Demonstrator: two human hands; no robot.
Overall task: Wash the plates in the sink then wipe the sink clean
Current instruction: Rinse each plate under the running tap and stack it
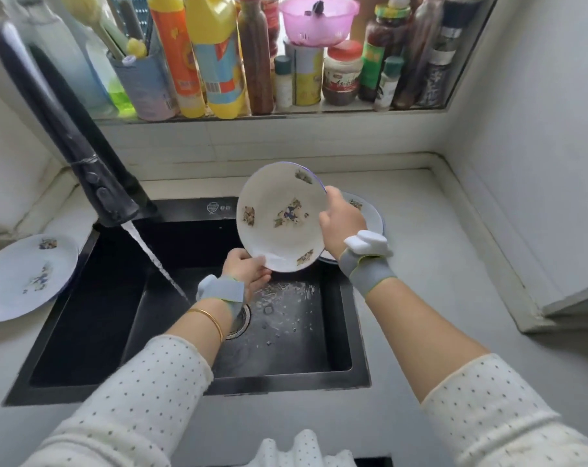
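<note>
A white plate with flower prints (279,215) is tilted up on edge above the black sink (94,335), its face toward me. My left hand (249,269) grips its lower rim and my right hand (338,220) grips its right rim. Water runs from the black faucet (94,173) into the sink left of the plate and does not hit it. Another matching plate (370,210) lies on the counter behind my right hand, partly hidden. A third plate (23,274) rests on the counter left of the sink.
The sink's drain (242,320) sits under my left wrist, with water splashed around it. A window ledge behind holds several bottles and jars, among them a yellow detergent bottle (218,55) and a pink basket (318,18). Grey counter (437,264) runs to the right wall.
</note>
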